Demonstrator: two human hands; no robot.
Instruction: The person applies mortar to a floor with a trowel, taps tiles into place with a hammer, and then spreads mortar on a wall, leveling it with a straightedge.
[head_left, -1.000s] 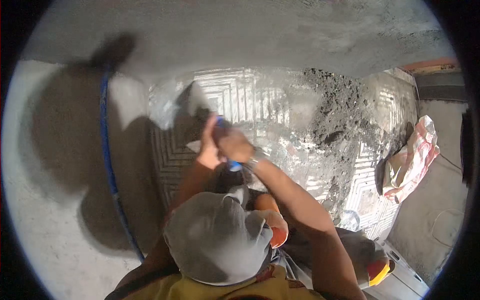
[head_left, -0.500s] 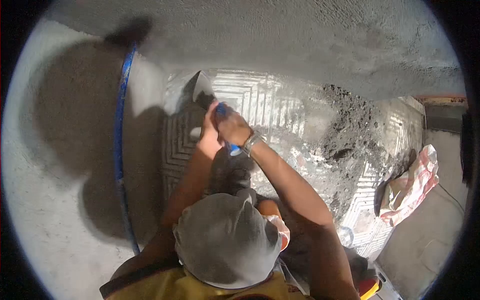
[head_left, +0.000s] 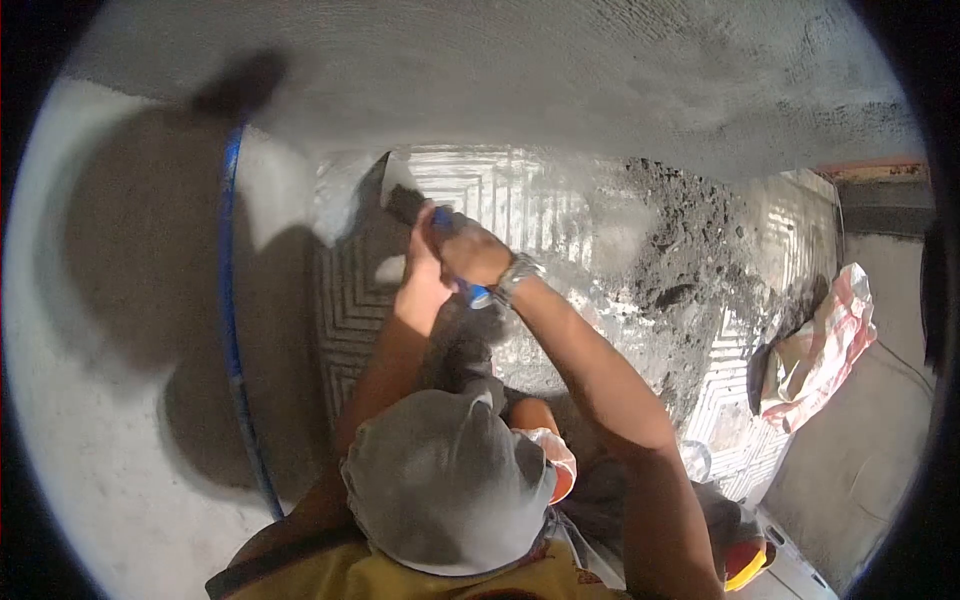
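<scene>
Both of my hands meet on a trowel with a blue handle (head_left: 479,295) and a pointed metal blade (head_left: 399,180). My right hand (head_left: 478,252), with a metal watch at the wrist, is closed round the handle and slightly blurred. My left hand (head_left: 426,262) presses against it from the left, its fingers closed on the handle near the blade. The blade points away from me, close to the far edge of a ridge-patterned floor surface (head_left: 460,170). How the blade meets the surface is hard to make out.
A rough grey plastered wall (head_left: 560,90) runs along the top. Crumbly dark mortar (head_left: 690,240) lies to the right, with a white-and-red sack (head_left: 830,345) beyond it. A blue hose (head_left: 229,270) stretches down the left. A rounded grey cloth-covered shape (head_left: 450,480) fills the lower middle.
My view has shifted slightly, so the floor, hose and wall sit a little differently. Both hands keep their hold on the trowel, and the blade has barely moved against the floor.
</scene>
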